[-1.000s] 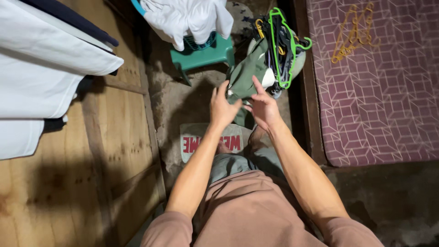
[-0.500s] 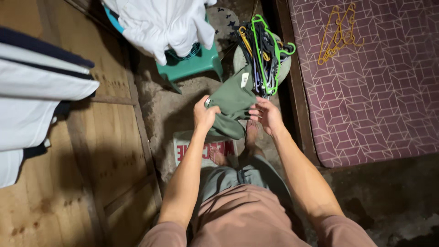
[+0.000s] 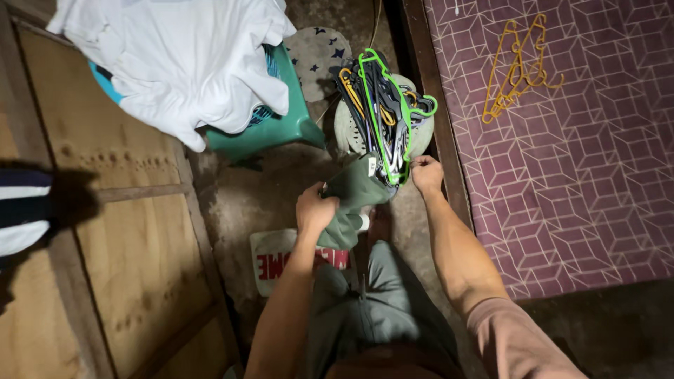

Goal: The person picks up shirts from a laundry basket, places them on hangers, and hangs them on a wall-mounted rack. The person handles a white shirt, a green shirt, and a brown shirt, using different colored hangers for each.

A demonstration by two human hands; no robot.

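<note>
Fingers of the left hand are curled tight into a bunched green garment, which hangs from the fist at the centre of the frame, its long run going from lower left by the knuckles up and right toward the pile of hangers. Fingers of the right hand are pinched together at the lower right edge of that pile, close to the bright green hanger on top; whether they grip a hanger hook or only the cloth's corner I cannot tell, since the tips are hidden against the dark tangle. The hangers sit heaped on a round pale stool just above both hands, their long sides running from upper left to lower right, so the nearest ends point at the right hand, which is the closer of the two. The garment's upper edge touches the bottom of the pile, between the two hands. Upper left, white laundry spills over a teal basket. A few yellow hangers lie well apart on the patterned maroon mattress at right. A small floor mat shows beneath the left forearm, beside wooden boards at left
</note>
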